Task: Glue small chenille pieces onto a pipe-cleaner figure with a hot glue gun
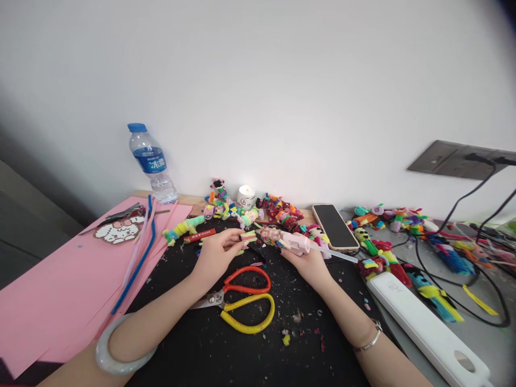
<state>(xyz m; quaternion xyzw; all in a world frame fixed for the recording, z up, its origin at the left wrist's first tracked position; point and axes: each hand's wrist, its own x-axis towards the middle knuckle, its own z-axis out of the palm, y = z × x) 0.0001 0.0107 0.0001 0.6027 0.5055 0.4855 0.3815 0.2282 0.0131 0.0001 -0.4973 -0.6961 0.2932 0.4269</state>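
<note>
Left hand (217, 251): thumb and fingertips pinched together on a small yellow-and-pink fuzzy piece (249, 236), above the middle of the black mat (189, 344). Right hand (311, 263): fingers curled around a pale pink glue gun (297, 243), a clear glue stick (338, 255) jutting from its rear. The gun's front end lies just beside the fuzzy piece; whether they touch, I cannot tell. Near side of the hands, scissors (218, 299) with one red and one yellow handle loop, bits of fluff scattered around. Beyond the fingers, a red printed stick (200, 235), a white candle (246, 196) and bright fuzzy dolls (288, 214) close to the wall. Right of these, a phone (335, 227) lies face up; farther right, more dolls amid black cords, and a long white power strip (427, 325). Left side: pink paper (72, 285) bearing a blue pipe cleaner (141, 263), a water bottle (152, 161) standing at its far edge.
</note>
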